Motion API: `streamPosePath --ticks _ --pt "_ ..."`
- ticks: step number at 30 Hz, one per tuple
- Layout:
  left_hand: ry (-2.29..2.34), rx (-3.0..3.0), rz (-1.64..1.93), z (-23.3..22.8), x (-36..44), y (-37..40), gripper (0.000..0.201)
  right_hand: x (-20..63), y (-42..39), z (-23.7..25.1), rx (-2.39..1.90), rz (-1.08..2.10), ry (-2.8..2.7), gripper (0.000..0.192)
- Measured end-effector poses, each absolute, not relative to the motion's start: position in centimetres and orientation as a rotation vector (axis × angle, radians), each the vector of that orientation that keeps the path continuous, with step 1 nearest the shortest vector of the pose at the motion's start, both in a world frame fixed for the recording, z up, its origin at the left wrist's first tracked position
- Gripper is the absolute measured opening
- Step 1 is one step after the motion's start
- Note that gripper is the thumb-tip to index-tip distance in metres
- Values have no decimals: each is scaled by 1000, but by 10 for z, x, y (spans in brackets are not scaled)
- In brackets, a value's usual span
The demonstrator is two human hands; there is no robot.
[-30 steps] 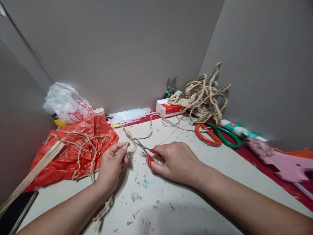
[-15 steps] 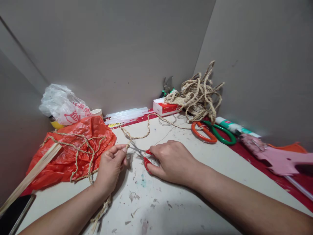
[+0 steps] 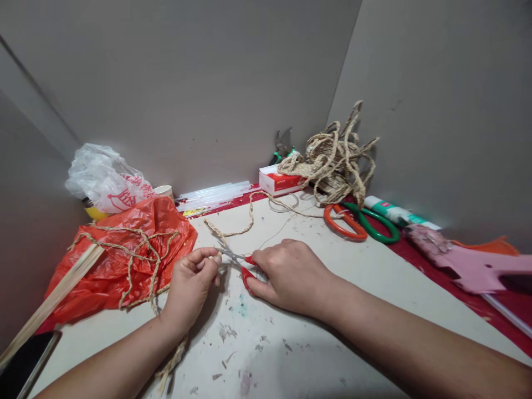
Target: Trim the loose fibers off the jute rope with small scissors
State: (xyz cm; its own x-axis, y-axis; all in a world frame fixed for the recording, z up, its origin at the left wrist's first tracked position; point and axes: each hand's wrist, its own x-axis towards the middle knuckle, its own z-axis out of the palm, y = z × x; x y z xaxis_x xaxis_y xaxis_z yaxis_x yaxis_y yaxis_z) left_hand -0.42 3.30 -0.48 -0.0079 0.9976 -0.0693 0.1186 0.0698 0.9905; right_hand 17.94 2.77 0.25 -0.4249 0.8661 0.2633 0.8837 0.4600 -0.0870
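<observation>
My left hand [image 3: 189,288] is closed in a pinch on a thin braided straw rope [image 3: 236,233], just left of the scissor blades. From there the rope curves away over the table towards the back. My right hand [image 3: 293,277] has its fingers and thumb in the red handles of a small pair of scissors [image 3: 247,277]. The narrowed blades cross the rope close to my left fingertips; whether it is severed I cannot tell. A thicker braided end [image 3: 177,357] with loose strands shows beneath my left forearm.
On the left, more braid lies over a red plastic bag [image 3: 112,282], beside flat pale strips [image 3: 78,269] and a phone-like dark object [image 3: 31,360]. Behind are clear sticks [image 3: 216,195], a red-white box [image 3: 280,182] and a rope heap [image 3: 336,166]. Large scissors [image 3: 347,224] and a pink glue gun [image 3: 477,269] lie right.
The scissor blades have come closer together on the rope, and the handles have drawn in. My left fingertips have shifted slightly right. The view has moved a little.
</observation>
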Motion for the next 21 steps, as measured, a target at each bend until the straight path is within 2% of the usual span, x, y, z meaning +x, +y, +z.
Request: streamPosePath --ticks 17,21 --pt "1302 1151 1100 -9 -8 36 25 179 29 1 -1478 -79 -2480 28" --pt "1264 1109 1129 -6 -6 36 26 182 31 0 -1482 13 -2434 29"
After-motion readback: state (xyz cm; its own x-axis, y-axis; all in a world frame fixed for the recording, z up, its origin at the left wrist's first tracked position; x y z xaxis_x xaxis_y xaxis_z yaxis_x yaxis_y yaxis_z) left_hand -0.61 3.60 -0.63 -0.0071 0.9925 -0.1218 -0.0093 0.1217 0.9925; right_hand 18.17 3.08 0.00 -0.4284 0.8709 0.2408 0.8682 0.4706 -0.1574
